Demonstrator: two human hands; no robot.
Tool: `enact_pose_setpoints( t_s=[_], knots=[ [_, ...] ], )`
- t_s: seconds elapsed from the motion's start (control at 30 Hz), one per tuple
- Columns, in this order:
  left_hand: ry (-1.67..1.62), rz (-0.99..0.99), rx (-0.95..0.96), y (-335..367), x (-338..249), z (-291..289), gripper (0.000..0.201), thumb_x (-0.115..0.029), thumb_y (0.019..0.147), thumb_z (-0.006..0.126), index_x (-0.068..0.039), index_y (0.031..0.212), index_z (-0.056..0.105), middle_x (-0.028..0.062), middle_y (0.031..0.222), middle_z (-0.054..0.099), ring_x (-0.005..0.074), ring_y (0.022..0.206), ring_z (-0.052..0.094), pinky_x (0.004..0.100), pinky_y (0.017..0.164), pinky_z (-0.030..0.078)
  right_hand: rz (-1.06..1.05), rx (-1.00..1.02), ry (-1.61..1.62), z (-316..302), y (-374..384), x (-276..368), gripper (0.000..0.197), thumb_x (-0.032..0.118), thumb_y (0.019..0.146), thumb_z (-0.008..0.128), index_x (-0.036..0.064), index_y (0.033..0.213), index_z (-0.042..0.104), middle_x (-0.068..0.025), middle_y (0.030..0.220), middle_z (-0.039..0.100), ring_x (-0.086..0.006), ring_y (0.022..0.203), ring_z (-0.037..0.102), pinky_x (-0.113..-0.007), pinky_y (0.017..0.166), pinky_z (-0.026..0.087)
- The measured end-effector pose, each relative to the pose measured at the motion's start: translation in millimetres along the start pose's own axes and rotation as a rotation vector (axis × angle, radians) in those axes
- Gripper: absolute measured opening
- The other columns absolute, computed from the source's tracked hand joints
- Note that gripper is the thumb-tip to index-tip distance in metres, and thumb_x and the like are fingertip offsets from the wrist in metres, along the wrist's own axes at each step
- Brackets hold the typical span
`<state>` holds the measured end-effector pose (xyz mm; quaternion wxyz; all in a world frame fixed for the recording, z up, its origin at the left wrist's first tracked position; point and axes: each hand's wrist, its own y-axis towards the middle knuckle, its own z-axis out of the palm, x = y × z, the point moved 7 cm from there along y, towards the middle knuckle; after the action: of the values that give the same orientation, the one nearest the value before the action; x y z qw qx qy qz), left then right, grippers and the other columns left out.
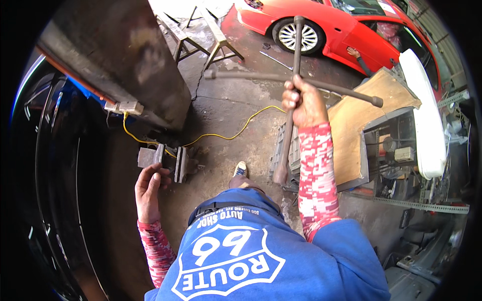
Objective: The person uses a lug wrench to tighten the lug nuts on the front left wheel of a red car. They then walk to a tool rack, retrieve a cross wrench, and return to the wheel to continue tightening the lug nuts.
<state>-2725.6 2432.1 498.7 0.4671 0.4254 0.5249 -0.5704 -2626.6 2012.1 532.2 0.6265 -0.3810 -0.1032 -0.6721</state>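
Note:
My right hand (303, 104) is closed around a large dark steel cross-shaped lug wrench (341, 90), held up in front of me with one bar running down toward the ground. My left hand (148, 189) hangs low on the left, fingers loosely apart and holding nothing, just above the concrete and next to a grey metal lift pad (150, 156). Both forearms wear red-and-white patterned sleeves. My blue shirt fills the bottom of the view, and one shoe (240, 169) shows below it.
A black car body (55, 200) curves along the left beside a lift column (115, 60). A yellow cable (236, 134) crosses the concrete. A red car (341, 25) stands ahead, another person's hand (353, 51) near it. Cardboard (351, 120), a white panel (427, 110) and metal sawhorses (201, 35) lie around.

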Motion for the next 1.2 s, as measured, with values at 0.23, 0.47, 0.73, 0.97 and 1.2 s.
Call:
enact_pose_setpoints(
  t_s=[0.23, 0.47, 0.73, 0.97, 1.2],
  knots=[
    [-0.005, 0.015, 0.220, 98.3, -26.8, 85.0, 0.029, -0.015, 0.099, 0.057, -0.002, 0.124, 0.059, 0.0048, 0.105, 0.068, 0.0102, 0.087, 0.063, 0.0234, 0.079, 0.047, -0.004, -0.070, 0.190, -7.7, 86.3, 45.2, 0.023, 0.017, 0.102, 0.049, 0.0003, 0.086, 0.049, -0.0006, 0.062, 0.040, -0.0114, 0.054, 0.040, -0.027, 0.053, 0.035],
    [0.041, -0.084, 0.364, 160.9, -25.9, 130.6, 0.027, -0.015, 0.099, 0.058, -0.003, 0.123, 0.059, 0.0059, 0.104, 0.068, 0.0108, 0.089, 0.063, 0.0248, 0.081, 0.048, 0.130, -0.145, 0.461, -34.6, 137.0, 37.4, 0.019, 0.012, 0.098, 0.050, -0.0024, 0.087, 0.043, -0.0009, 0.063, 0.036, -0.0110, 0.055, 0.037, -0.025, 0.052, 0.035],
    [0.010, -0.109, 0.561, 287.3, -28.2, 174.3, 0.026, -0.013, 0.100, 0.057, 0.002, 0.121, 0.060, 0.0078, 0.104, 0.068, 0.0125, 0.095, 0.061, 0.0271, 0.085, 0.049, 0.223, -0.217, 0.373, -53.4, 228.7, -0.4, 0.028, 0.025, 0.094, 0.054, 0.0105, 0.072, 0.044, 0.0045, 0.053, 0.033, -0.0106, 0.046, 0.031, -0.027, 0.050, 0.030],
    [0.073, -0.006, 0.742, 434.6, -81.7, 219.3, 0.035, -0.024, 0.101, 0.058, 0.002, 0.123, 0.059, 0.0086, 0.104, 0.068, 0.0127, 0.092, 0.061, 0.0293, 0.086, 0.051, 0.426, 0.050, 0.763, -18.1, 295.0, 22.2, 0.029, 0.029, 0.099, 0.055, 0.0009, 0.091, 0.052, 0.0031, 0.061, 0.036, -0.0070, 0.043, 0.027, -0.023, 0.042, 0.023],
    [0.145, 0.154, 0.941, 518.3, -137.3, 303.4, 0.036, -0.023, 0.100, 0.059, 0.002, 0.125, 0.059, 0.0066, 0.107, 0.067, 0.0122, 0.096, 0.061, 0.0277, 0.086, 0.050, 0.288, 0.190, 0.869, -18.2, 328.3, 51.1, 0.040, 0.034, 0.101, 0.053, -0.0047, 0.113, 0.052, 0.0024, 0.065, 0.038, -0.0066, 0.045, 0.029, -0.023, 0.042, 0.024]
  ],
)
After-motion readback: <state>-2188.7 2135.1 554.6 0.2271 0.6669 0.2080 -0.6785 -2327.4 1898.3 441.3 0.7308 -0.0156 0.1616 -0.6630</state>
